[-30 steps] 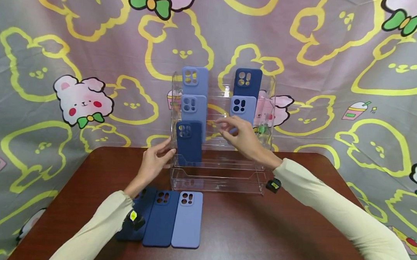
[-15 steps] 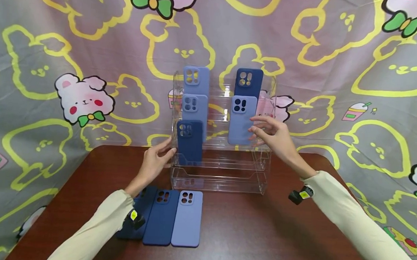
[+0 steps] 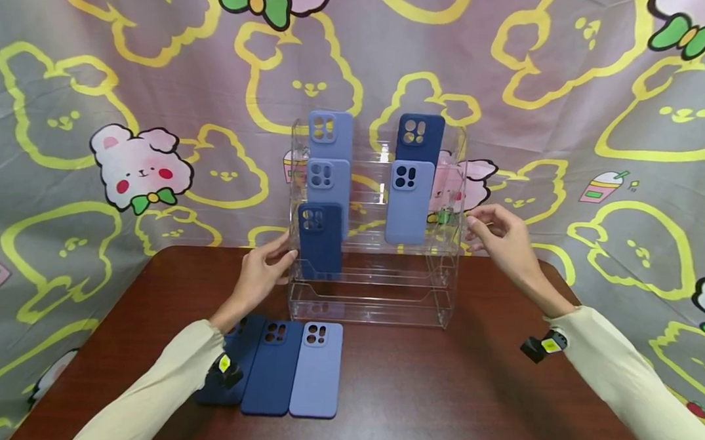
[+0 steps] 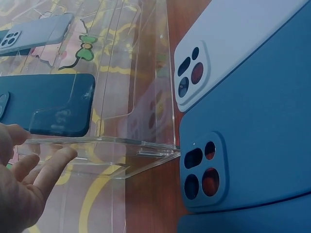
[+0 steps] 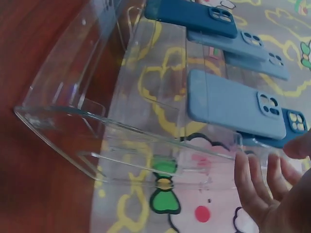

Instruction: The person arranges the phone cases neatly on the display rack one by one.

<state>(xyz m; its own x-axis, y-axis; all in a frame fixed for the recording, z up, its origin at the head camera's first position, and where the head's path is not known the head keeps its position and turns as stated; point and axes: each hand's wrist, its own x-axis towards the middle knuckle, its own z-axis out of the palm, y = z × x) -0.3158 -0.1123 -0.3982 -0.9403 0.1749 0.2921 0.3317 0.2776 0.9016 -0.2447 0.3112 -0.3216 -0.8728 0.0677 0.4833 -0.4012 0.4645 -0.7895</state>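
A clear acrylic tiered display rack (image 3: 372, 313) stands on the table. My left hand (image 3: 263, 262) holds its left side edge, thumb in front and fingers along the outside. My right hand (image 3: 502, 239) is at the rack's right side, fingertips right by the edge and nothing held. On the rack's left lean two light blue phone cases (image 3: 332, 137) and, below them, a dark blue phone case (image 3: 320, 245). To the right, a light blue phone case (image 5: 228, 104) leans in front of a dark blue phone case (image 3: 421, 138).
In front of the rack's left part, a light blue phone case (image 3: 316, 376) and two dark blue phone cases (image 3: 271, 374) lie side by side on the brown table (image 3: 439, 394). My left forearm partly covers the leftmost. A patterned curtain (image 3: 186, 108) hangs behind.
My right hand has moved right, from in front of the light blue phone case on the rack to the rack's right edge. My left hand stays at the left edge.
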